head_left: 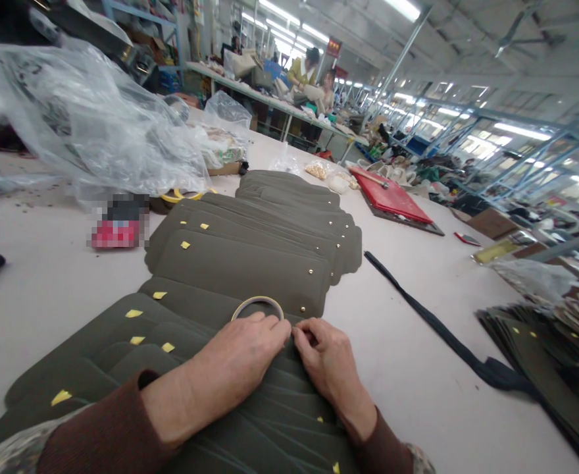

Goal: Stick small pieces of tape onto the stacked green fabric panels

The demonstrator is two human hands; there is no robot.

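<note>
Over overlapping dark olive panels, my two hands meet with fingertips almost touching. My left hand is closed around a roll of yellow tape, whose upper rim shows above the knuckles. Beside it, my right hand makes a pinch with thumb and forefinger; what lies between them is too small to make out. Small yellow tape pieces are stuck on the panels to the left. Along the right edges of the farther panels are small metal studs.
Clear plastic bags are heaped at the back left, near more tape rolls. A black strap runs along the right. Farther back lies a red board. More dark panels are stacked at right. People work at a distant table.
</note>
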